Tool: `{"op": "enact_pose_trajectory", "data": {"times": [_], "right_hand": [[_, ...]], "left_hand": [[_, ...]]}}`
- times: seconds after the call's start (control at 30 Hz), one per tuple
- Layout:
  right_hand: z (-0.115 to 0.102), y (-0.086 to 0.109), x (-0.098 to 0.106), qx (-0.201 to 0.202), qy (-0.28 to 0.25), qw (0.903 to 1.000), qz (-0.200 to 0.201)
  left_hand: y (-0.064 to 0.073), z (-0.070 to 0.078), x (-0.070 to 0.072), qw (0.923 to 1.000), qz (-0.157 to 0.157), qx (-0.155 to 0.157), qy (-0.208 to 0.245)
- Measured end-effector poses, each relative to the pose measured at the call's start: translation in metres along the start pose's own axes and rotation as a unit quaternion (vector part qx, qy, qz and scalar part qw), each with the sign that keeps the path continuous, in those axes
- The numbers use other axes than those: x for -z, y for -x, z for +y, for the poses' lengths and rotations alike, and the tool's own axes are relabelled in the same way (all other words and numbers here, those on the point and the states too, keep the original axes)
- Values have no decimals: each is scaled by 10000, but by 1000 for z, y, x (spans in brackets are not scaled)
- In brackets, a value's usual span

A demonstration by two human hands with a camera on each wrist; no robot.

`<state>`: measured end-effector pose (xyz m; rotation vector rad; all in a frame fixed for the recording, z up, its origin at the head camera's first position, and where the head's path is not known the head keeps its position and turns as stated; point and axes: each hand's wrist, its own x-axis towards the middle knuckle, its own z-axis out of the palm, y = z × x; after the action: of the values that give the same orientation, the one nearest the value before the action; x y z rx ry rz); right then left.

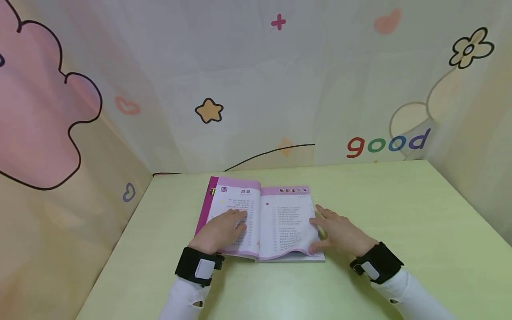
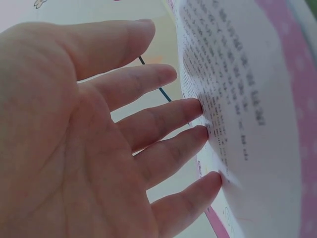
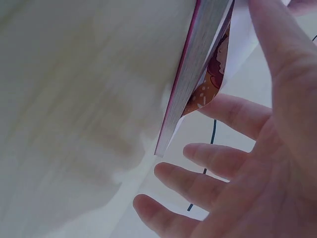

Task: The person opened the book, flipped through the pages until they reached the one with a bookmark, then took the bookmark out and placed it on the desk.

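An open book lies on the table with printed text on both pages and a purple band along the top. My left hand rests on the left page, fingers spread and fairly straight, fingertips touching the paper. At the book's right edge, my right hand pinches the right page between thumb and index finger. That page's lower edge bows up, and an orange picture shows beneath it. The other right fingers extend past the page block.
A pale yellow-green table carries the book near its middle. Behind it hangs a printed cloth backdrop, with more cloth at both sides. Each wrist wears a black strap over a white sleeve.
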<state>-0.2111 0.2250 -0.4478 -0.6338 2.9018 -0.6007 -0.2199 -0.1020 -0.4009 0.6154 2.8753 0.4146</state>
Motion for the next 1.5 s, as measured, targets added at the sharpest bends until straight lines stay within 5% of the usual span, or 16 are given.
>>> {"op": "enact_pose_trajectory", "data": {"times": [0.33,0.53,0.87,1.13,1.5], "right_hand": [[-4,-4,5,108,143,9996,196],[-7,-5,6,192,-621,9978,151],[-18,-11,9,589,-1674,9837,293],[-45,-23,4,920,-2765,9561,295],[-78,-36,7,942,-3085,9449,559]], "left_hand": [[-2,2,0,9999,-14,8,151],[-3,4,-1,9995,-12,100,295],[-3,6,0,9993,134,60,330],[-5,7,-3,9985,299,188,411],[-9,14,-7,9955,737,315,499]]}}
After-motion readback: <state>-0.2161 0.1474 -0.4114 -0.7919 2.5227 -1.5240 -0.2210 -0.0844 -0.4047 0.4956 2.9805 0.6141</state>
